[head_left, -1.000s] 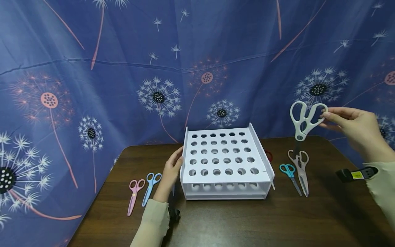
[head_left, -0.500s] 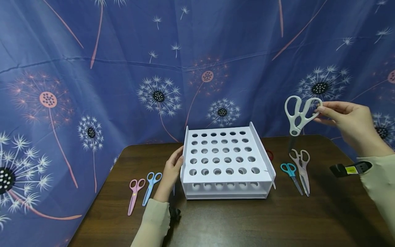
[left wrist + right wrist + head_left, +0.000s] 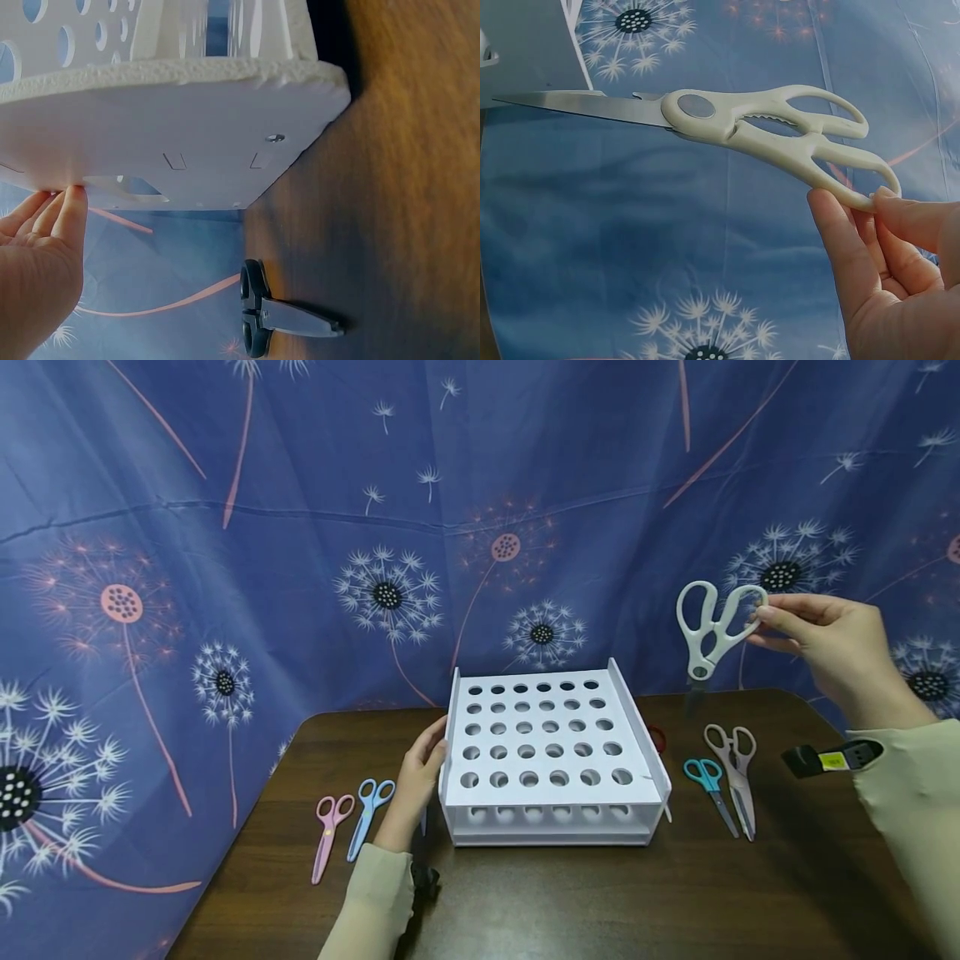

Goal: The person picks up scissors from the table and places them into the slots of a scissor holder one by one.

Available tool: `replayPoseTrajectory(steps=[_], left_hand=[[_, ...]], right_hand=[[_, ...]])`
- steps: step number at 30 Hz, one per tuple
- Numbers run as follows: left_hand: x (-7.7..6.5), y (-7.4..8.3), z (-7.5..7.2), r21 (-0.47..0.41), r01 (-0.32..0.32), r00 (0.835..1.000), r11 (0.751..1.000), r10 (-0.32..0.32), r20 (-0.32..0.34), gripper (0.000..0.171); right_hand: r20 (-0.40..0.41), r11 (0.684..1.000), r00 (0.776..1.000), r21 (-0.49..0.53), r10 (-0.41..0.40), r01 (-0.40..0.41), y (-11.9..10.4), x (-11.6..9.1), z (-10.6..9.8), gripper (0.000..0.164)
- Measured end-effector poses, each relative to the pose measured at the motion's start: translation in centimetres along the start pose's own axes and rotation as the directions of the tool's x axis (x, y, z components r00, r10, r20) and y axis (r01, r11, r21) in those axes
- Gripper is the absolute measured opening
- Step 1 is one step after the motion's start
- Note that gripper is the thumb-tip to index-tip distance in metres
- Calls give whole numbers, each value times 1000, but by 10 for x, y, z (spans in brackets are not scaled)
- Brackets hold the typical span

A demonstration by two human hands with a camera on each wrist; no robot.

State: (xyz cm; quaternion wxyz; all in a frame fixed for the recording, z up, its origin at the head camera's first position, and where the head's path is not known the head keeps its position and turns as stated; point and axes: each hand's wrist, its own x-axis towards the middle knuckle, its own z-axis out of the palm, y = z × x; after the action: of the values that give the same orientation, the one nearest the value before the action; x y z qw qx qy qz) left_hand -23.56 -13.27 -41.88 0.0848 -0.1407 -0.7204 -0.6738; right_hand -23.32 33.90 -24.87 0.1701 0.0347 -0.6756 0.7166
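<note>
In the head view my right hand [image 3: 836, 639] pinches white-handled kitchen scissors [image 3: 705, 635] by one handle loop, held up above the table's back right part. Their blades point down there. The right wrist view shows the closed metal blade [image 3: 607, 107] and the thumb and fingertips at the loop of the off-white handle [image 3: 772, 135]. A white rack [image 3: 551, 793] with rows of round holes stands mid-table. Against its left side panel [image 3: 217, 150] rest the fingertips of my left hand [image 3: 415, 777], close to a slot; its fingers look nearly straight in the left wrist view.
Pink scissors [image 3: 325, 839] and light blue scissors [image 3: 366, 818] lie left of the rack. On its right are teal-handled scissors [image 3: 708, 781], pale pinkish scissors [image 3: 737, 777] and a red loop [image 3: 657, 739]. Black-handled scissors [image 3: 259, 307] lie in the left wrist view. A patterned blue cloth [image 3: 300, 610] hangs behind.
My right hand has moved left and slightly up with the white kitchen scissors, nearer the rack. My left hand stays against the rack's side.
</note>
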Motion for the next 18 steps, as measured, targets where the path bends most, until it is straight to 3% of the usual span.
replayPoseTrajectory(steps=[4, 18], left_hand=[[0, -1, 0, 5, 5, 1000, 1000, -5, -4, 44], [-1, 0, 0, 4, -3, 1000, 1000, 3, -7, 44]], right_hand=[[21, 997, 1000, 79, -16, 14, 0, 2, 4, 23], [34, 994, 999, 104, -39, 36, -1, 7, 19, 17]])
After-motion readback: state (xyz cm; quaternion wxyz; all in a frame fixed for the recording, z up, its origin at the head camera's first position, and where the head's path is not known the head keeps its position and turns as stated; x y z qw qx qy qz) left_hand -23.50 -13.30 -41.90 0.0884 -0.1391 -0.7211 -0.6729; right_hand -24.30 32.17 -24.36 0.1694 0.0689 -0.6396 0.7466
